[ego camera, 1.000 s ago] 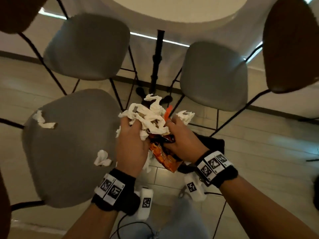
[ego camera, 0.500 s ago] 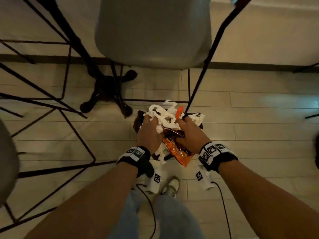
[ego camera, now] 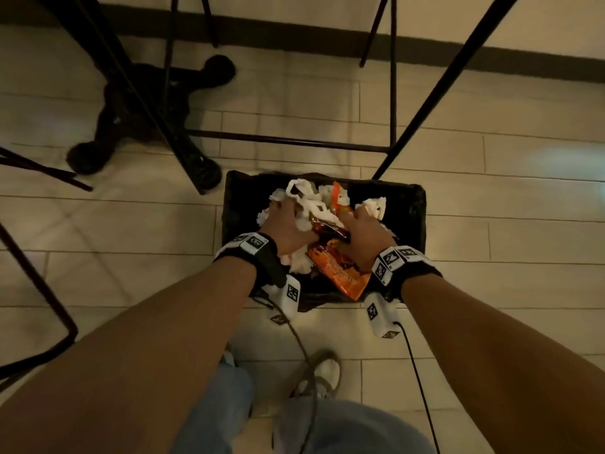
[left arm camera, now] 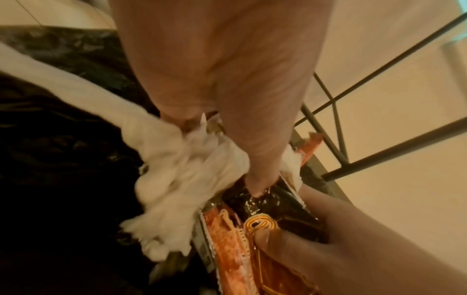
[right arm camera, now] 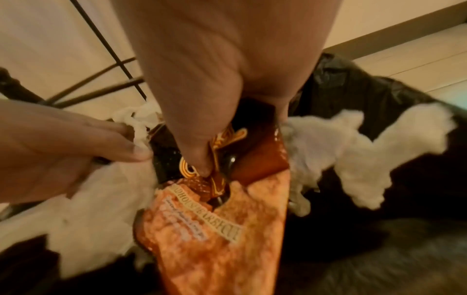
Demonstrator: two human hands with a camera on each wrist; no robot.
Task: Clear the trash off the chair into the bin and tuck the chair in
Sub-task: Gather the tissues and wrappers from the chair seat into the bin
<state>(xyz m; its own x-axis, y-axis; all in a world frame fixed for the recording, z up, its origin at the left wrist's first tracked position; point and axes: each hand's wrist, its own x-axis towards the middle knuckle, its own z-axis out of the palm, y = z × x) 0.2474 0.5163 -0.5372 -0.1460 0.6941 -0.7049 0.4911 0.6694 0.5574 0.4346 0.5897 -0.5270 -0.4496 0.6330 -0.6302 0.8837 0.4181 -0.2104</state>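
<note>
Both hands hold a bundle of trash over the black-lined bin [ego camera: 406, 204] on the floor. My left hand [ego camera: 288, 224] grips crumpled white tissues [ego camera: 307, 204], seen close in the left wrist view as tissues [left arm camera: 182, 173]. My right hand [ego camera: 363, 234] grips an orange snack wrapper [ego camera: 340, 273] and more tissue; in the right wrist view the thumb pinches the wrapper [right arm camera: 215, 229], with a tissue [right arm camera: 359, 159] beside it over the bin liner [right arm camera: 379, 95]. The chair with the trash is out of view.
Black chair legs [ego camera: 435, 90] and a crossbar [ego camera: 288, 142] stand just behind the bin. A black table base [ego camera: 144, 106] sits at the upper left. Another chair frame [ego camera: 39, 290] is at the left. My shoe [ego camera: 327, 371] and jeans are below on the tiled floor.
The view has swung from the chairs down to the floor. Both hands have carried the tissue and wrapper bundle down and now hold it over the open bin.
</note>
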